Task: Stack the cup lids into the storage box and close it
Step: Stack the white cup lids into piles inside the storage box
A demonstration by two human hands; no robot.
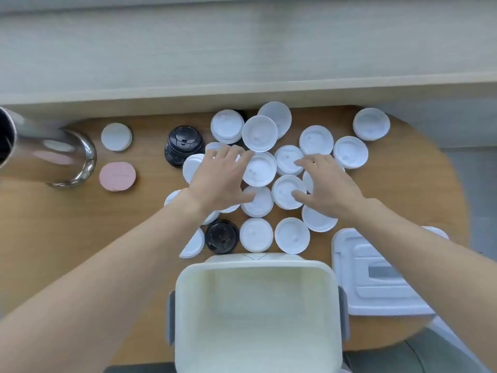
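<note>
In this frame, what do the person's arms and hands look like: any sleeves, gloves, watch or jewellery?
Both forearms are bare up to the frame's edge, with no sleeve in view. The left hand and right hand wear no gloves. No watch, bracelet or band shows at either wrist, and no ring is visible on the fingers, though the picture is somewhat blurred. No markings or cables are seen on either arm.

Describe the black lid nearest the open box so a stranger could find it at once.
Start at the open cream plastic storage box at the table's near edge. Just beyond its far-left corner lies a flat black round plastic cup lid. It is single and dark among white lids; the other black lids form a stack.
</note>
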